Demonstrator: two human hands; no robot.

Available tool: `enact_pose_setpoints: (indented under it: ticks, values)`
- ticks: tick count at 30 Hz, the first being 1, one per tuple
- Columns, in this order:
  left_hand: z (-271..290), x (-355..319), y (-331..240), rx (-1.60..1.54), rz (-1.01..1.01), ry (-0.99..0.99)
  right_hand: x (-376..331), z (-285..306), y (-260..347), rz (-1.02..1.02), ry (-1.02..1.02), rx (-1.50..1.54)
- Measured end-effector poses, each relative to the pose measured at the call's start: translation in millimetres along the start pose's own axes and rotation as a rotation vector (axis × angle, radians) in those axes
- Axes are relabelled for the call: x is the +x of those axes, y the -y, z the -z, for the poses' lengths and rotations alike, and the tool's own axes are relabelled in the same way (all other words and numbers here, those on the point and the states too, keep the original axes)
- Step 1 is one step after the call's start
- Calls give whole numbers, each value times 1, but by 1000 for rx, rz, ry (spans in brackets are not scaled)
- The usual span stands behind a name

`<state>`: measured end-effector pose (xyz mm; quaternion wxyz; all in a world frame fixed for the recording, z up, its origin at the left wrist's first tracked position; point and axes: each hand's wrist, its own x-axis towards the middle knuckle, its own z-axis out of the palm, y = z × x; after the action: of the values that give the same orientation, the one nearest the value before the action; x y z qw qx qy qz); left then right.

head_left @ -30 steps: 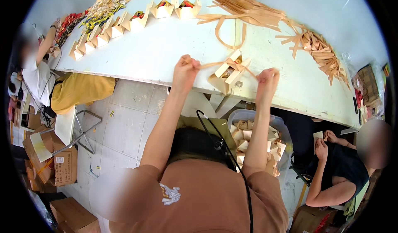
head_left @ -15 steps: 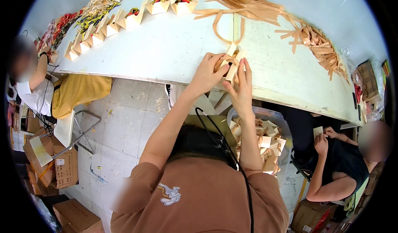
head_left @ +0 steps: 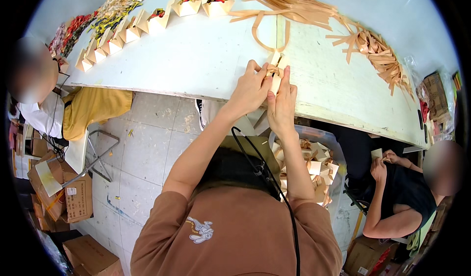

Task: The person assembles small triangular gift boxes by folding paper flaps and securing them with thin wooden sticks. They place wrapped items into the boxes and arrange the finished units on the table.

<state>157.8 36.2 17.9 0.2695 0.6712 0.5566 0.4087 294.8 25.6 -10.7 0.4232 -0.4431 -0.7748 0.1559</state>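
Between my hands, near the table's front edge, sits a small cream paper box [head_left: 276,83] with a tan ribbon [head_left: 274,70] across its top. Its upper flaps stand close together, with a narrow dark slit between them. My left hand [head_left: 251,88] presses the box's left side, thumb and fingertips at the ribbon. On the right side, my right hand [head_left: 282,102] holds it with the index finger stretched along the wall. Just beyond the box, a loose ribbon strip [head_left: 256,34] curves over the tabletop.
Open cream boxes [head_left: 158,25] with colourful wrapped pieces line the table's back left, beside a wrapped-piece pile [head_left: 117,8]. Tan ribbons [head_left: 294,6] lie at the back right. A clear plastic bin [head_left: 337,153] of ribboned boxes stands below the table. People sit at both sides.
The box's sides have come closer together, narrowing the gap at its top. My hands have drawn nearer each other around it. The person at left has leaned further in.
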Motion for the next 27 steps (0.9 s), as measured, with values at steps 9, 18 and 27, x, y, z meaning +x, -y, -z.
enact_pose_setpoints:
  ticks: [9,18,27]
  values:
    - [-13,-2,7,-45,-34,-163,2,-4,-9,12,-37,28]
    - [3,1,1,-84,0,-13,10,3,-10,121,53,-186]
    - [18,11,20,-117,-94,192,23,26,-8,145,250,-229]
